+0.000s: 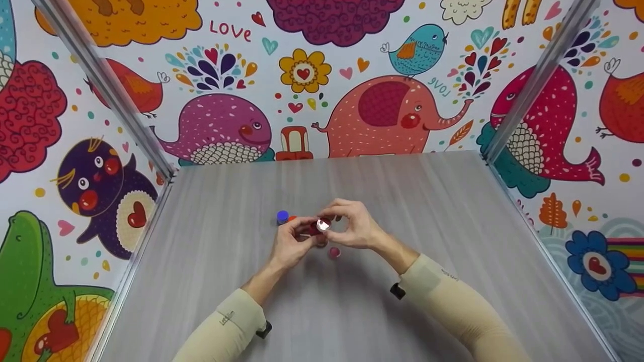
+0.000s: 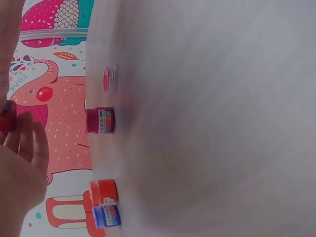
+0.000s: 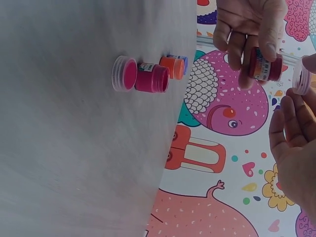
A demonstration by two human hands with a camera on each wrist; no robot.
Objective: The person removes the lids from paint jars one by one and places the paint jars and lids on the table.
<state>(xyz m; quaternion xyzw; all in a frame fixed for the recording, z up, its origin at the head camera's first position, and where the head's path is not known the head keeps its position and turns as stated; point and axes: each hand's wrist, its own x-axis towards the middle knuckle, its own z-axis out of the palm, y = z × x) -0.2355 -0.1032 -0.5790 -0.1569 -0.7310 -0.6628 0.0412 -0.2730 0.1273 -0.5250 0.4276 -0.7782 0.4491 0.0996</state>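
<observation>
My left hand [image 1: 292, 244] grips a small dark red paint jar [image 3: 262, 66], held tilted above the table. The jar's mouth faces my right hand [image 1: 358, 227], which pinches a screw cap [image 3: 301, 79] by its edge. Cap and jar are apart, with a narrow gap in the right wrist view. Below the hands, an uncapped magenta paint jar [image 3: 152, 79] stands on the table. Its pink-lined cap [image 1: 334, 252] lies beside it. In the left wrist view, part of the held jar [image 2: 7, 117] shows at the left edge.
An orange paint jar [image 3: 172, 67] and a blue paint jar [image 1: 282, 217] stand close together on the grey table [image 1: 216, 201], left of and beyond the magenta one. Printed cartoon walls [image 1: 221, 125] with metal corner posts [image 1: 528, 90] enclose the table's back and sides.
</observation>
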